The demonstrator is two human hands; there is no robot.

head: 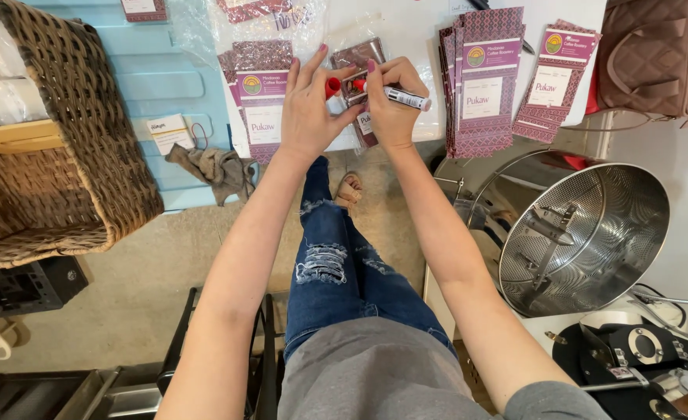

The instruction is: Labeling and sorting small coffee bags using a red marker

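— Gripping what, the right hand (393, 105)?
— It was closed around a white marker (406, 98), red tip toward the left hand (307, 109), barrel lying nearly level and running rightward.
— And the left?
— Its fingers pinched the red cap (333, 86), just beside the tip. Below both lay a dark patterned pouch (357, 58) on the table (414, 31).

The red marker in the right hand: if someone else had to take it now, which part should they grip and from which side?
Probably the marker by its white barrel end, which sticks out bare to the right of the right hand. Come from that side: the red tip points left toward the left hand, which holds the red cap.
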